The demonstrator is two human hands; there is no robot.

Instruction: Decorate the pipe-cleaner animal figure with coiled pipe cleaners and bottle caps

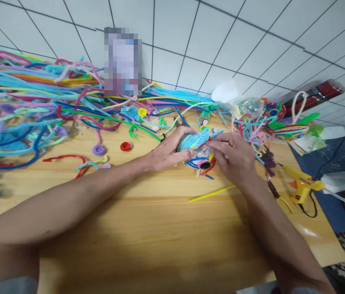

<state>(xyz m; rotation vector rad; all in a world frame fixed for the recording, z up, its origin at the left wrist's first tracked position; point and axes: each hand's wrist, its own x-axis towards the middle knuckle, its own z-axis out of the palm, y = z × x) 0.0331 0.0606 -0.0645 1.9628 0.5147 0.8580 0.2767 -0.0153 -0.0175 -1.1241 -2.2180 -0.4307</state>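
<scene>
On the wooden table, a small craft figure (194,141) wound in blue pipe cleaners lies between my hands. Red and yellow strands, a clear shiny part and a pink-ringed black disc also show on it. My left hand (172,150) is wrapped round its left side, thumb in front and fingers behind. At its right side, the fingertips of my right hand (235,157) are pinched together against the figure; what lies between them is too small to make out. A yellow pipe cleaner (212,193) rests on the table below my right hand.
Heaped pipe cleaners (34,94) cover the table's left and back. A yellow glue gun (302,183) and yellow-handled pliers (278,195) lie at right. Farther back are a red bottle (322,94) and decorated balls (275,109). A red coil (126,146) sits left of my hands. Tiled wall stands behind.
</scene>
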